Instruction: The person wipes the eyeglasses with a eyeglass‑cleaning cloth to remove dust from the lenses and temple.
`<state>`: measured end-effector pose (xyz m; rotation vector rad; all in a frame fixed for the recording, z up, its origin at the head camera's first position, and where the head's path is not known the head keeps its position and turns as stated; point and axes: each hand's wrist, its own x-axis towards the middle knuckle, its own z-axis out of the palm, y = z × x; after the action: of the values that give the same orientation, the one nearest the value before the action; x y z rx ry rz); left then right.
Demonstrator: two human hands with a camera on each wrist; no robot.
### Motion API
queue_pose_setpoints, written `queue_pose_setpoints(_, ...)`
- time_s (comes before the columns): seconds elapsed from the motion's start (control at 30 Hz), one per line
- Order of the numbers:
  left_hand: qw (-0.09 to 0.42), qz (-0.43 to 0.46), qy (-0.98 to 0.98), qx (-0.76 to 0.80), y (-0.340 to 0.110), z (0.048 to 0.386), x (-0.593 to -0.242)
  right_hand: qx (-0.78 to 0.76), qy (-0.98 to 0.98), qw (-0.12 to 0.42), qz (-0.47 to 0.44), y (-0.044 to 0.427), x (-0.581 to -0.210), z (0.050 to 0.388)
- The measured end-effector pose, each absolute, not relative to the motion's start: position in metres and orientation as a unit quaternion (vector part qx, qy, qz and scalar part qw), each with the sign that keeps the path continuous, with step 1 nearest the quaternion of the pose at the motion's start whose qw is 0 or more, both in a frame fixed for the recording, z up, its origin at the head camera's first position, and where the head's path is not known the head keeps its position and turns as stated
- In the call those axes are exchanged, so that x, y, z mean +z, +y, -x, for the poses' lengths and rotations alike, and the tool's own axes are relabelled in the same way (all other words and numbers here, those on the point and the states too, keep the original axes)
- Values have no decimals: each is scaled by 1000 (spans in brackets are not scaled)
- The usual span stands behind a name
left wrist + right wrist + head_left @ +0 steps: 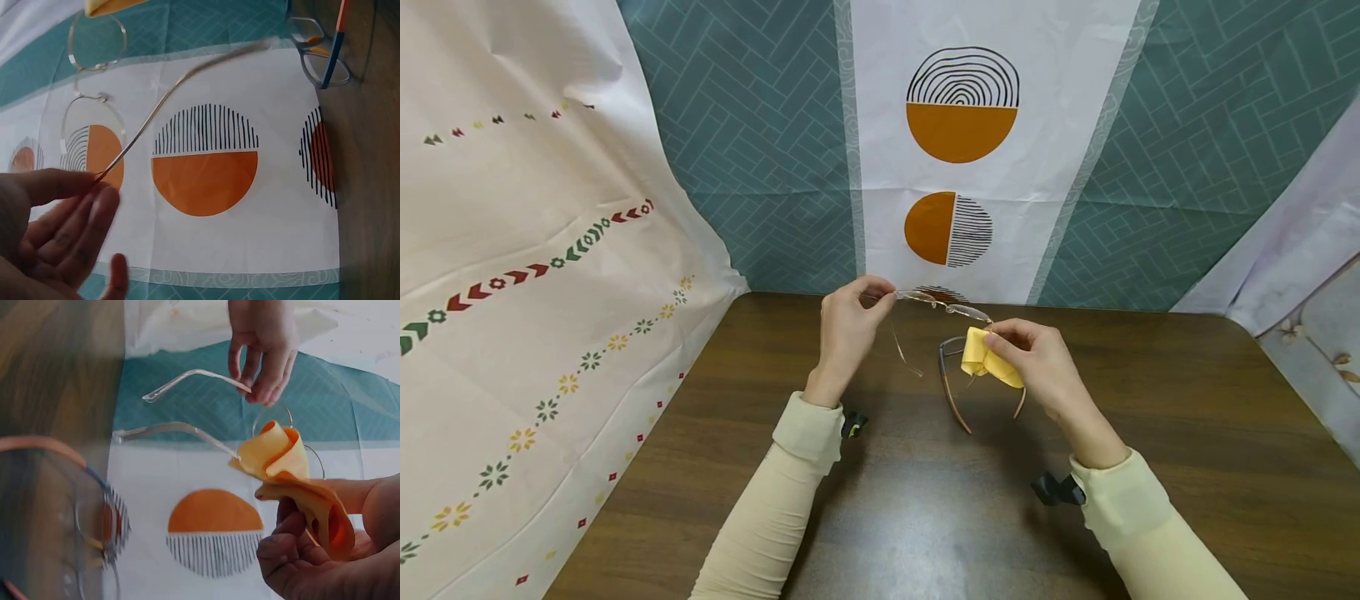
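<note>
Brown wooden table (pixel 715 467), teal-and-white fabric backdrop (pixel 760 167); one blue-and-orange glasses pair (pixel 953 402). Left hand (pixel 850 327) pinches one gold wire-rimmed pair (pixel 967 312); right hand (pixel 1043 360) pinches one yellow cloth (pixel 976 352), seemingly round a temple.

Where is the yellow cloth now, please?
In the head view, the yellow cloth is right of centre, held by the right hand at the wire-rimmed eyeglasses, partly hiding the blue-framed eyeglasses.

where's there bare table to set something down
Bare table shows between the left sleeve and right sleeve, right of the right hand, and between the left hand and the cream curtain. Crowded: back middle, where the second glasses sit below the yellow cloth and held glasses.
</note>
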<state>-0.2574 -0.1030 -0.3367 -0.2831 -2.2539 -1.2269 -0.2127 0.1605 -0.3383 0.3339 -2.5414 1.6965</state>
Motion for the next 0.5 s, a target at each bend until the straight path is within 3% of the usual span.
queue_pose_setpoints(0.17, 208, 107, -870, -434, -101, 257, -337, 462, -871, 118, -117, 165, -337, 213)
queue_pose_setpoints(0.5, 130, 150, -899, -390, -98, 261, -345, 380, -884, 217, -162, 161, -334, 206)
